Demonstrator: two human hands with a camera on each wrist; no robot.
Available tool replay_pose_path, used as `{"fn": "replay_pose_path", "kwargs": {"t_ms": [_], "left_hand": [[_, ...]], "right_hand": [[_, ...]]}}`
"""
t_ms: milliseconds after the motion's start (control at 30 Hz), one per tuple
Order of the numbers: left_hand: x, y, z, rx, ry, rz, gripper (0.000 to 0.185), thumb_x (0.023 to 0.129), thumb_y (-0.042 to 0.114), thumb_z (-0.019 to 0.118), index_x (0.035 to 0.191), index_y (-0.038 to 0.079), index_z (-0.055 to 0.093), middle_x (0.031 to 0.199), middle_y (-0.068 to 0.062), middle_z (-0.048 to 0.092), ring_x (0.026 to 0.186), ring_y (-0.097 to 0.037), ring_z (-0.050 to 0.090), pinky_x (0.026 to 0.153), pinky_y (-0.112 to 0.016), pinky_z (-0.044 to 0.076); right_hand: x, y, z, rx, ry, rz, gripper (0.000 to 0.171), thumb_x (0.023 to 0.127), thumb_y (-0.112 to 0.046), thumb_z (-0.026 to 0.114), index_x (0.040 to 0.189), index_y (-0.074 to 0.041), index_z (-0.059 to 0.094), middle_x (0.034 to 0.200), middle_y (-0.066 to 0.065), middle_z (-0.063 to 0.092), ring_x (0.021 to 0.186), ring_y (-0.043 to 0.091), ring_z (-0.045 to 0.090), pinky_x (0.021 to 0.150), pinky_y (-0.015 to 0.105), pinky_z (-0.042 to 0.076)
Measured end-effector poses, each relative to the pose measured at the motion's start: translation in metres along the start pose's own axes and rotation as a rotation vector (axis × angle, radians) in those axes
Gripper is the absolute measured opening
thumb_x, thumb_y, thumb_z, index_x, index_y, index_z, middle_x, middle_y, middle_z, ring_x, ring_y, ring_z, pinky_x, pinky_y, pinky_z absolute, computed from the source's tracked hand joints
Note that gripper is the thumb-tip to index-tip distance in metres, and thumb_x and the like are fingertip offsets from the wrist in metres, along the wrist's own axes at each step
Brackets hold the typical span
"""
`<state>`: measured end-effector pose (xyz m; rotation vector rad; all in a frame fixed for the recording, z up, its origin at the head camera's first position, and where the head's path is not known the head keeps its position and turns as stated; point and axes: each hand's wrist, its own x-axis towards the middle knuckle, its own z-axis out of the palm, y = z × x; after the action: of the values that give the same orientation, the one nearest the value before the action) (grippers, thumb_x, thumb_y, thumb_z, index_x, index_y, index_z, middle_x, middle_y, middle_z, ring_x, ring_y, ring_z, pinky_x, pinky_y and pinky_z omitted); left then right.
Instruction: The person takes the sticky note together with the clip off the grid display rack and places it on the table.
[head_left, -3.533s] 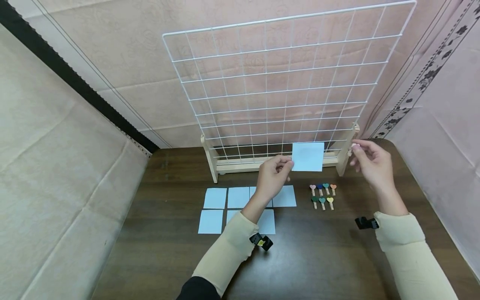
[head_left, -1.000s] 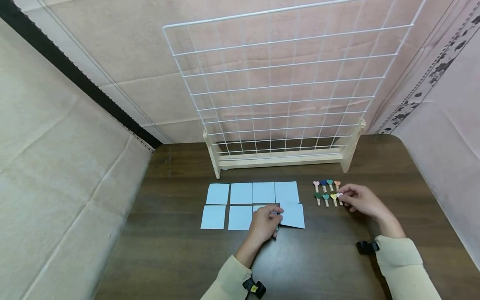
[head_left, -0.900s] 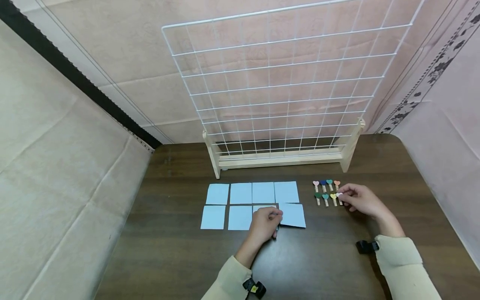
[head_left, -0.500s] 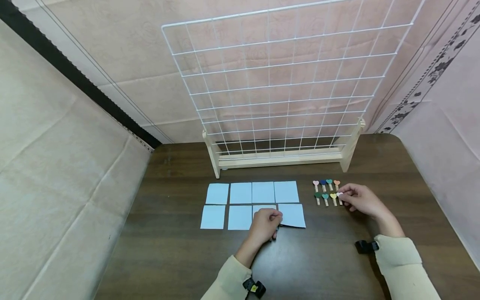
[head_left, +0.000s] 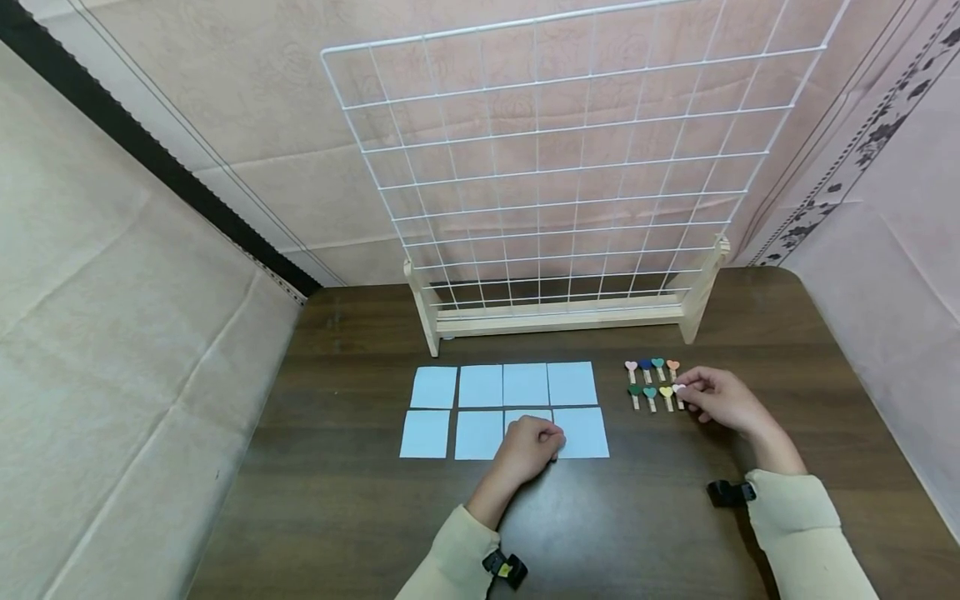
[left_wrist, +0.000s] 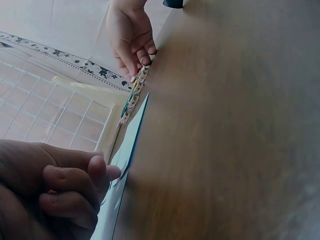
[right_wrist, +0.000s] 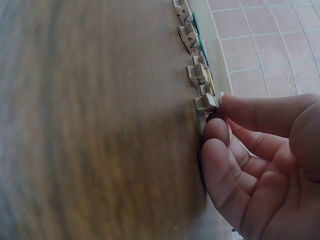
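My left hand (head_left: pixel 525 450) pinches the left edge of a light-blue square card (head_left: pixel 583 433) at the front right end of two rows of such cards. Seen from the left wrist, the fingertips sit right at the edge of this card (left_wrist: pixel 131 142). My right hand (head_left: pixel 720 400) pinches a small wooden clothespin (right_wrist: pixel 205 103) with a whitish heart, between thumb and fingers. This clothespin stands at the right end of the nearer row of heart clothespins (head_left: pixel 650 393). One card (head_left: pixel 527 413) is partly hidden behind the left hand.
Behind the cards stands a white wire grid (head_left: pixel 555 175) on a pale wooden base (head_left: pixel 558 319). Other blue cards (head_left: pixel 433 387) lie in rows on the dark wooden table (head_left: pixel 337 500). Light cloth walls (head_left: pixel 150 333) enclose the table.
The left hand has brought the card from before the grid down to the front row, where its near edge has settled. The right hand has brought the clothespin from the rack's right end to the others.
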<state>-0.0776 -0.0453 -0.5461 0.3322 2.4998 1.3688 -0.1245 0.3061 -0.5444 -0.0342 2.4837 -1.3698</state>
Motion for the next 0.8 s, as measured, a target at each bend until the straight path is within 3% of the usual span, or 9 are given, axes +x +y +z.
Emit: {"fn": "replay_pose_path", "kwargs": {"t_ms": [600, 800], "left_hand": [[-0.0004, 0.0035, -0.0013, 0.014, -0.003, 0.029, 0.018, 0.103, 0.010, 0.067, 0.092, 0.006, 0.080, 0.058, 0.011, 0.056, 0.054, -0.001, 0.050, 0.067, -0.021, 0.048], [-0.0016, 0.0032, -0.0037, 0.006, 0.022, 0.040, 0.014, 0.102, 0.013, 0.070, 0.104, 0.004, 0.080, 0.069, 0.009, 0.065, 0.061, -0.001, 0.055, 0.071, -0.023, 0.051]], "right_hand": [[0.0004, 0.0021, -0.0033, 0.021, 0.021, 0.027, 0.032, 0.104, -0.009, 0.067, 0.124, 0.014, 0.059, 0.094, 0.012, 0.071, 0.079, 0.020, 0.064, 0.062, 0.033, 0.059], [-0.0011, 0.0008, -0.0029, 0.019, 0.048, 0.031, 0.036, 0.105, -0.017, 0.068, 0.125, 0.013, 0.060, 0.097, 0.015, 0.070, 0.079, 0.019, 0.064, 0.063, 0.033, 0.060]]}}
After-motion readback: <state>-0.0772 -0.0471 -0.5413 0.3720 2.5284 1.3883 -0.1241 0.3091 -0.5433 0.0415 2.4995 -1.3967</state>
